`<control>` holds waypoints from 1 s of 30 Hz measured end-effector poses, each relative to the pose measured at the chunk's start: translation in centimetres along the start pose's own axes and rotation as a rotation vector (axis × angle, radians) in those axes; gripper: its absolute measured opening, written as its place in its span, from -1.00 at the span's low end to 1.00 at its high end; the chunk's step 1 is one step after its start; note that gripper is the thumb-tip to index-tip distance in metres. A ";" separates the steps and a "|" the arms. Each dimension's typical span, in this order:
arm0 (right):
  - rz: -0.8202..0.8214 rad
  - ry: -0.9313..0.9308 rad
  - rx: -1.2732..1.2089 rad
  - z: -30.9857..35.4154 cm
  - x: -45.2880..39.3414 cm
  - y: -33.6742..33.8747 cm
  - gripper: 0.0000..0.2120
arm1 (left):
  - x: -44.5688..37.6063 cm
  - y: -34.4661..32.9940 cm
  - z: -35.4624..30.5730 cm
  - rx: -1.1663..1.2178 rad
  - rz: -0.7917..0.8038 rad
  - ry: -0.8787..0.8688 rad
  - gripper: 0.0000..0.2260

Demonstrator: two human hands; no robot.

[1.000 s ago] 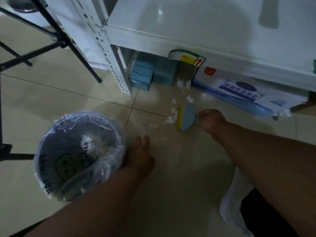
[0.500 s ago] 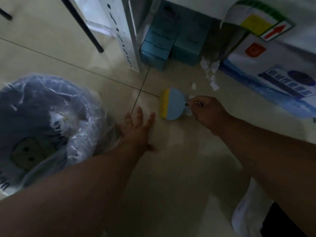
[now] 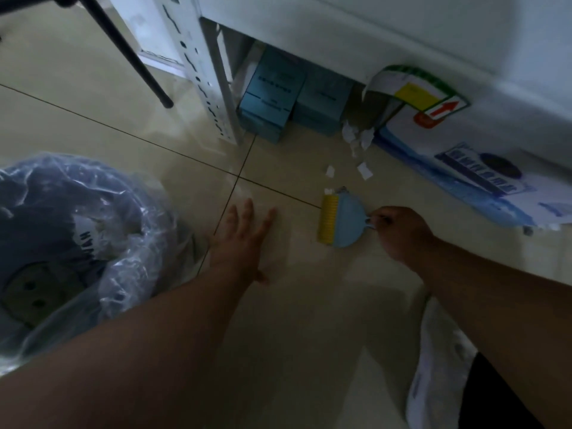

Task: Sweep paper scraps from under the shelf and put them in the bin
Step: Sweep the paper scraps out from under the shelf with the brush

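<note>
My right hand (image 3: 402, 232) grips the handle of a small blue brush with yellow bristles (image 3: 339, 220), bristles facing left on the tiled floor. White paper scraps (image 3: 356, 139) lie in a loose pile at the foot of the white shelf (image 3: 387, 32), with a few single scraps (image 3: 364, 171) trailing toward the brush. My left hand (image 3: 244, 243) rests flat on the floor with fingers spread, holding nothing, between the brush and the bin (image 3: 71, 243). The bin, lined with a clear plastic bag, stands at the left.
Two light blue boxes (image 3: 272, 94) sit under the shelf behind its perforated white upright (image 3: 207, 75). A white and blue carton (image 3: 464, 168) lies to the right under the shelf. A black tripod leg (image 3: 133, 57) stands at the upper left. White fabric (image 3: 433, 366) is at the lower right.
The view has moved closer and lower toward the floor. My left hand spread flat on the tiles. The brush drew back from the scraps, toward me.
</note>
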State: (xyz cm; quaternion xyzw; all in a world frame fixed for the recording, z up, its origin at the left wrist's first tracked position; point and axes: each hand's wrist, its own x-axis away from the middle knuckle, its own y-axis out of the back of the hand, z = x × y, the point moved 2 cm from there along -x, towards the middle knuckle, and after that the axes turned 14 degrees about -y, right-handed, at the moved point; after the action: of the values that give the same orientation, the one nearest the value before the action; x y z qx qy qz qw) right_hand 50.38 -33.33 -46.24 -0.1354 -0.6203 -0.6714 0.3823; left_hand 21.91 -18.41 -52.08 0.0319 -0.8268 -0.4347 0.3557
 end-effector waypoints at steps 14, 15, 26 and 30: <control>0.113 -0.255 -0.870 4.6 -1.3 -0.7 -0.84 | -3.4 0.0 -2.8 0.076 0.076 0.019 0.34; 0.123 -0.275 -0.879 4.7 -1.3 -1.1 -0.83 | -3.4 0.1 -2.8 0.065 0.087 0.023 0.34; 0.133 -0.277 -0.669 -4.2 -1.1 0.6 -0.83 | -3.7 0.4 -3.1 -0.020 0.109 0.015 0.35; 0.068 -0.184 -0.697 -1.9 -1.5 1.9 -0.77 | -3.8 0.3 -2.9 -0.030 0.084 -0.009 0.34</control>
State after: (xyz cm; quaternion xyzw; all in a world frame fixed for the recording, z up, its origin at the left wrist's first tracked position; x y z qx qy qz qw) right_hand 53.19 -34.48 -46.22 -0.3380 -0.3809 -0.8145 0.2780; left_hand 26.62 -18.82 -52.91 -0.0100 -0.8223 -0.4318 0.3705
